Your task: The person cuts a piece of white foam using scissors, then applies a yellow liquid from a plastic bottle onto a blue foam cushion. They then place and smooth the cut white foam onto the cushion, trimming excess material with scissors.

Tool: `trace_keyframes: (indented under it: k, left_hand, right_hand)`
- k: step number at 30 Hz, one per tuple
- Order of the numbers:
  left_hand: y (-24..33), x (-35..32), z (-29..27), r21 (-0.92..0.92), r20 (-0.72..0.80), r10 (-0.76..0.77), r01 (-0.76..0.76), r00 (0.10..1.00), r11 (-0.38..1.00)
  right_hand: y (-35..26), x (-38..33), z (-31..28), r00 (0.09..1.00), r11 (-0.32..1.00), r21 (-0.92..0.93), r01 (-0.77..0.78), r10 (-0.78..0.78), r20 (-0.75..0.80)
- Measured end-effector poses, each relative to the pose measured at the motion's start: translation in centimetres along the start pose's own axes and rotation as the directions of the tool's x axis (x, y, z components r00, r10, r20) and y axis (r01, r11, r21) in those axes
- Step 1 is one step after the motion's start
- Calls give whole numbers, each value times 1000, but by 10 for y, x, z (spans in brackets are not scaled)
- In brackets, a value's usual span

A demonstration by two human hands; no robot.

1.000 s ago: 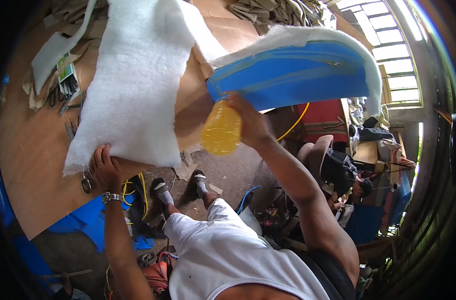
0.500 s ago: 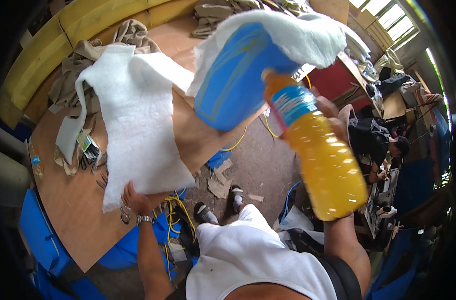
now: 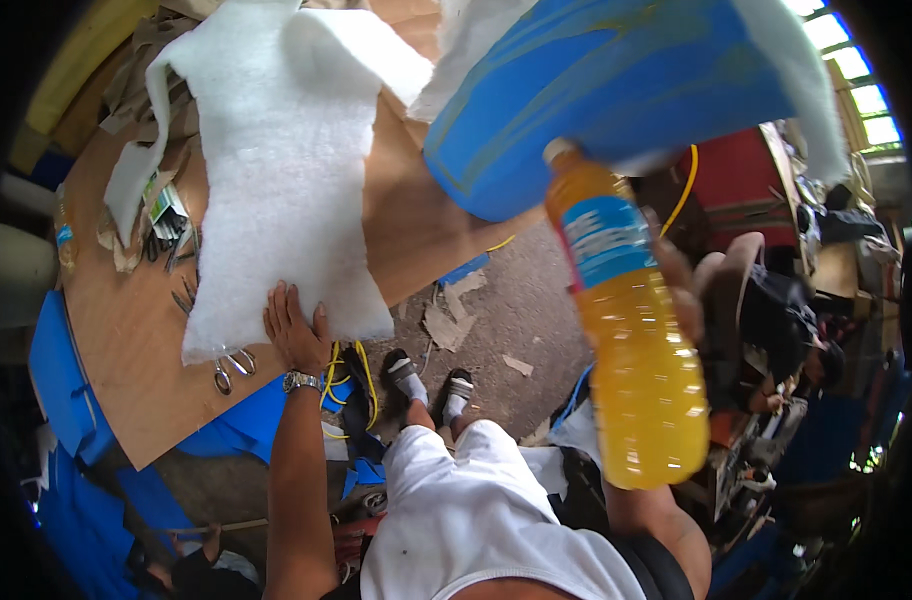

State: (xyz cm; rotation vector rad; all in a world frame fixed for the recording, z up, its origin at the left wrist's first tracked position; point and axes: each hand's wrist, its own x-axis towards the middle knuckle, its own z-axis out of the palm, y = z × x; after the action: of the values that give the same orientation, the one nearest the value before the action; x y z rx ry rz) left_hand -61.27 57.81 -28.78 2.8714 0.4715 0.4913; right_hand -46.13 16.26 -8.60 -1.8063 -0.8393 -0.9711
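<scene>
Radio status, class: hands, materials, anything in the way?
Left hand on white fluffy padding sheet. Right hand holding clear plastic bottle of yellow liquid. Silver metal scissors partly under padding's near edge.

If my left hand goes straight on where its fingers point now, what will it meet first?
More of the white padding sheet: the left hand rests at its near edge, fingers pointing across it. How firmly it touches is hard to tell.

Scissors [image 3: 223,380] lay near the edge of the brown tabletop [image 3: 126,380]; crumpled tan fabric [image 3: 138,82] sat toward its far left. Torn brown scraps [image 3: 446,331] littered the concrete floor [image 3: 521,310]. Right side: red panel [image 3: 726,172], barred window [image 3: 864,85] above.
</scene>
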Motion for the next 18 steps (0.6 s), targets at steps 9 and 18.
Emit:
trace_keyframes:
  k: [9,18]
  left_hand:
    - [-6,-6,13,31,57,33,-35,998,999]
    - [104,120,-153,-130,-83,185,-195,979,972]
  right_hand:
    - [49,-112,52,882,972,94,-215,152,447]
    - [-11,27,-46,934,850,526,-21,205,-293]
